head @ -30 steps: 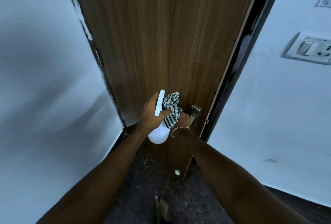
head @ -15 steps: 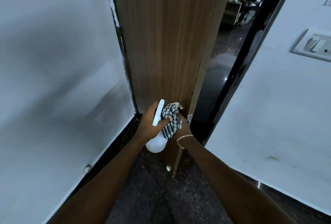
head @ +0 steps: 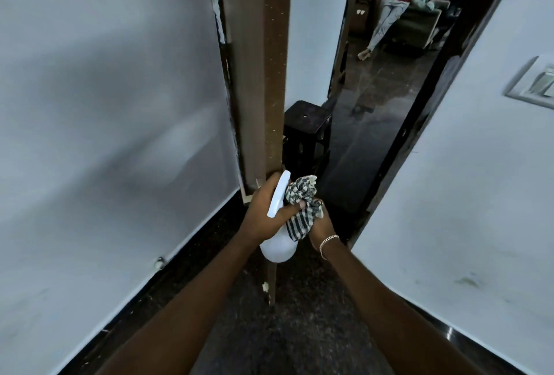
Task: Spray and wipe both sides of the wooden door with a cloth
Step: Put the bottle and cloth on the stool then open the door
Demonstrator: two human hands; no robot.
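Door (head: 271, 74) stands open, edge-on to me, long axis upright, free edge pointing into this room. Left hand (head: 263, 215) grips bottle (head: 277, 250), thumb pinning cloth (head: 299, 218) to it, just beside that edge. Right hand (head: 322, 226) behind cloth: grip unclear. No wet streaks visible; likely both faces still to wipe.

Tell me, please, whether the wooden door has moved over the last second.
Yes. The wooden door has swung open, away from the dark door frame on the right and toward the left wall; it now shows mostly its edge.
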